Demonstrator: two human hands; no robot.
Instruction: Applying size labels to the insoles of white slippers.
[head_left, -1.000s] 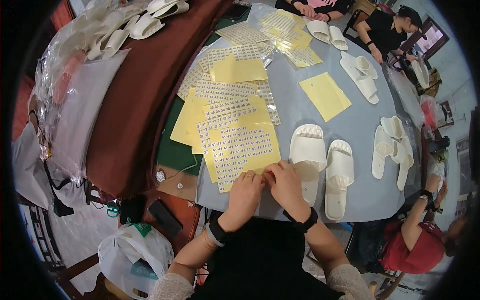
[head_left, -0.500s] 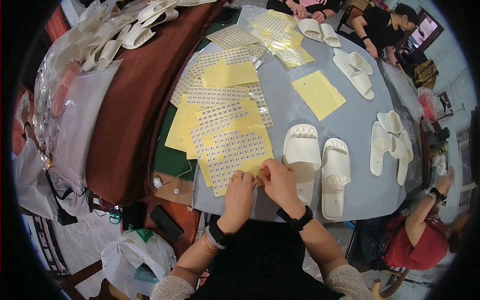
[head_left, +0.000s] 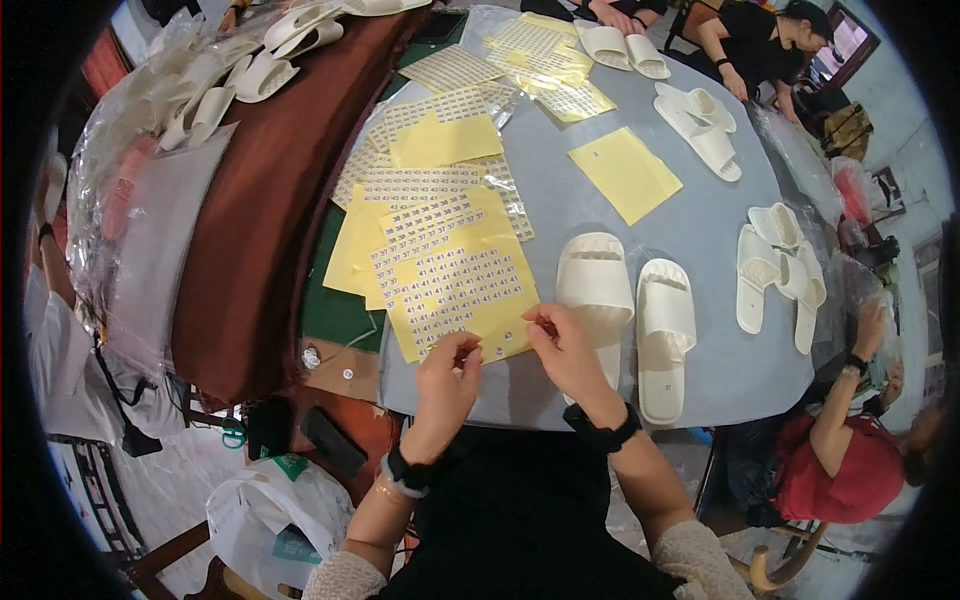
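A yellow sheet of small number stickers (head_left: 470, 290) lies on top of a pile of similar sheets in front of me. Over its lower edge my left hand (head_left: 447, 388) is held with curled fingers, thumb close to the index finger. My right hand (head_left: 568, 350) is at the sheet's right edge, its fingertips drawn together in a pinch. Anything between the fingers of either hand is too small to make out. Several loose stickers (head_left: 504, 343) sit on the bare lower right part of the sheet. Just right of my right hand stand two cream slide slippers (head_left: 665, 345), side by side.
A plain yellow sheet (head_left: 625, 175) lies farther back on the grey table (head_left: 700, 225). More cream slippers (head_left: 780, 270) are at the right and far side. Brown cloth (head_left: 260, 220) covers a surface at left, with bagged slippers. Other people work around the table.
My hands have moved apart, the left one back toward me and the right one away from it. The sheet's lower right part, with loose stickers, now shows between them.
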